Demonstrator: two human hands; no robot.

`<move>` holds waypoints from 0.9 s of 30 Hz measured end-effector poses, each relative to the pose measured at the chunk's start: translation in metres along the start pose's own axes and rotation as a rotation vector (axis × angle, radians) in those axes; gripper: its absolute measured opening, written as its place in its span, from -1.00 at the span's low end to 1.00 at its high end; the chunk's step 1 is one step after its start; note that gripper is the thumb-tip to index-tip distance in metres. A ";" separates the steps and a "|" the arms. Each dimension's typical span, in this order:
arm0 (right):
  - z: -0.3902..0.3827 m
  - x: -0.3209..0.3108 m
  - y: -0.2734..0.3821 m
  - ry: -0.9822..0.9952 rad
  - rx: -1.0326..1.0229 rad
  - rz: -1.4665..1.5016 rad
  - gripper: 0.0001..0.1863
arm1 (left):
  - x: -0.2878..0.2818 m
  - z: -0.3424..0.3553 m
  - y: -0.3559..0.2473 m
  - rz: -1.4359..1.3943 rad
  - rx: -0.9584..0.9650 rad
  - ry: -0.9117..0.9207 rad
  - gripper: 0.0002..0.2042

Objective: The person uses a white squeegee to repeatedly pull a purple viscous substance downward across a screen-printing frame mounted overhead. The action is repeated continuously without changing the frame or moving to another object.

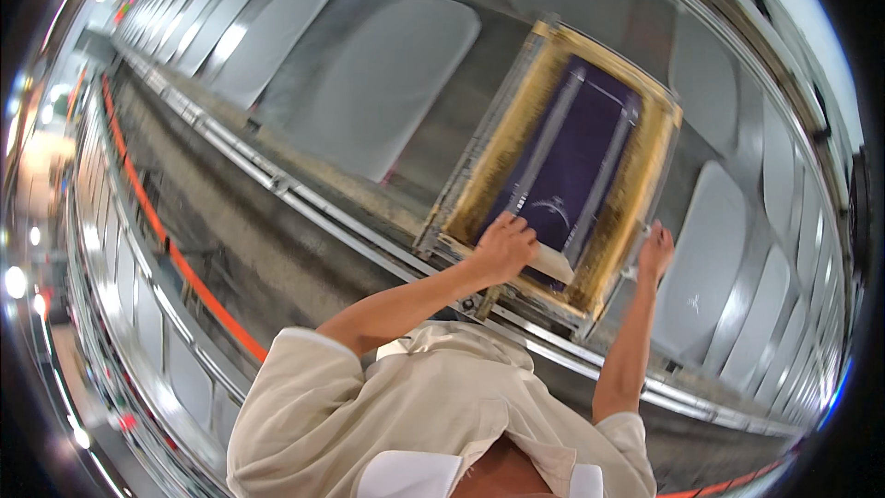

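Observation:
A screen-printing frame (636,175) with yellow-brown borders and a dark purple mesh (576,161) lies flat on a long printing table. My left hand (505,244) is closed on the handle of a pale squeegee (553,265) that rests on the mesh at the frame's near end. My right hand (656,251) grips the frame's near right edge. Both bare forearms reach up from my cream short-sleeved shirt (415,406) at the bottom of the view.
Grey rounded platens (387,83) line the table in a row, running far to the upper left and down to the right (705,258). A metal rail (304,198) runs along the table's near side. An orange line (175,258) marks the floor beside it.

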State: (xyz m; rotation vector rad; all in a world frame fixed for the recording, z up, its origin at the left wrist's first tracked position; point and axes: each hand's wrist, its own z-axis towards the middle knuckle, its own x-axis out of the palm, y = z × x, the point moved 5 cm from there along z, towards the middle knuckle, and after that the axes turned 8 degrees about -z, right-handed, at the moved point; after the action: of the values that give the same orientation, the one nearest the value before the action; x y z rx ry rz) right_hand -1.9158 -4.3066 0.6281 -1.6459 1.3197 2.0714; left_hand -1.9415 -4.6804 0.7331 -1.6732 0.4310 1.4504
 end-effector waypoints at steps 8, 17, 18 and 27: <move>0.002 -0.021 0.064 -0.125 -0.053 0.206 -0.58 | -0.050 -0.023 0.037 -0.136 -0.061 -0.141 -0.89; -0.129 0.156 0.344 0.010 0.047 0.477 -0.63 | -0.181 -0.161 0.267 0.021 -0.054 -0.180 -0.65; -0.136 0.170 0.360 -0.025 0.023 0.450 -0.64 | -0.190 -0.177 0.283 0.019 -0.045 -0.172 -0.64; -0.148 0.175 0.389 -0.034 0.072 0.402 -0.64 | -0.195 -0.233 0.316 -0.077 0.021 -0.197 -0.74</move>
State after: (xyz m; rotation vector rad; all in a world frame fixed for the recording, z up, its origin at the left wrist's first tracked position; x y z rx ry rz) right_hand -2.1194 -4.7060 0.6805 -1.3974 1.8129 2.2142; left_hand -2.0769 -5.0941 0.7856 -1.4971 0.2683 1.5305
